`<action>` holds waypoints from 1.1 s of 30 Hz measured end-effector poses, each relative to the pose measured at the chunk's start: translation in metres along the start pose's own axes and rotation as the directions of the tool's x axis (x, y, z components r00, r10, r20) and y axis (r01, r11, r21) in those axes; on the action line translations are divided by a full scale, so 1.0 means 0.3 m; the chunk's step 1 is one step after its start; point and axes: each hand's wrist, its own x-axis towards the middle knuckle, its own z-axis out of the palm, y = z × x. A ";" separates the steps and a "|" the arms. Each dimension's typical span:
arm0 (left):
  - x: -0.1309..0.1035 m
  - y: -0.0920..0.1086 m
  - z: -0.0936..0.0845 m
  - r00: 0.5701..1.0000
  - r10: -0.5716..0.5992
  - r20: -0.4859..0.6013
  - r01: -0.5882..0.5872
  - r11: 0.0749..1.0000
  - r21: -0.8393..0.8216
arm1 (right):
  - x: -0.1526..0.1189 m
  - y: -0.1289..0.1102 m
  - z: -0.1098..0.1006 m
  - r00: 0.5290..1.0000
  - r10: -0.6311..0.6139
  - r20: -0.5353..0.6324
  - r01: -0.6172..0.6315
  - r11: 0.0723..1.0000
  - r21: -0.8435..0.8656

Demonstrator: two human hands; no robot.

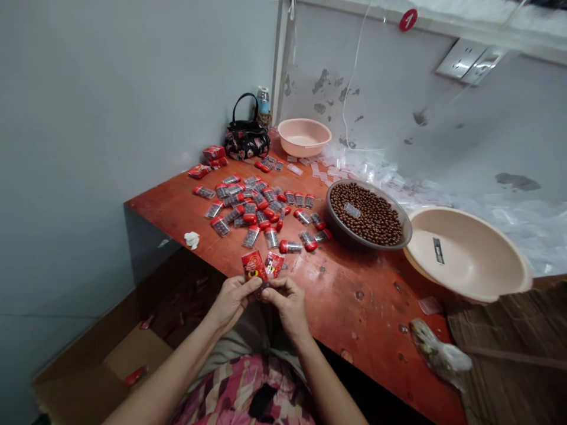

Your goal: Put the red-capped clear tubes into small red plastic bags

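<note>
My left hand is closed at the table's near edge, its thumb pressed on a red printed packet. My right hand meets it with thumb and fingers pinched together. Between the fingertips is a small dark thing, mostly hidden, which I cannot make out clearly. A second red printed packet shows just behind the fingers; whether it is held or lies on the table I cannot tell. Beyond the hands lies a loose pile of small clear boxes with red caps, filled with dark balls.
A grey bowl of brown balls stands to the right, beside a large pale basin. Farther back are a pink basin, a handbag and clear plastic pieces. An open carton sits below left.
</note>
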 end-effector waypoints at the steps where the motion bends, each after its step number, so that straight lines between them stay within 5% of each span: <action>1: -0.005 0.006 -0.009 1.000 -0.019 0.002 0.019 1.000 -0.004 | 0.002 0.005 0.005 1.000 0.004 0.004 -0.004 1.000 0.023; 6: -0.056 0.040 -0.039 0.995 -0.099 -0.023 0.099 0.995 0.000 | -0.013 0.002 0.037 0.997 -0.026 0.076 0.021 0.997 0.068; 10: -0.084 0.027 -0.019 0.992 0.000 -0.128 -0.009 0.997 -0.073 | -0.041 -0.018 0.046 0.993 0.064 0.098 -0.065 0.998 0.000; 13: -0.081 0.002 -0.002 0.986 0.042 -0.160 -0.063 0.989 -0.132 | -0.049 -0.015 0.046 0.998 0.010 0.059 -0.005 0.997 -0.072; 22: -0.091 -0.036 0.002 0.956 0.113 -0.271 -0.126 0.992 -0.033 | -0.061 0.013 0.046 0.992 0.101 0.073 -0.104 0.994 0.039; 27: -0.090 -0.067 0.021 0.905 0.211 -0.369 -0.221 0.975 0.016 | -0.085 0.008 0.053 0.995 -0.097 0.003 0.095 0.973 -0.210; 33: -0.099 -0.108 0.029 0.923 0.150 -0.355 -0.193 0.977 -0.089 | -0.036 0.024 0.052 0.999 -0.001 0.036 0.003 0.999 -0.046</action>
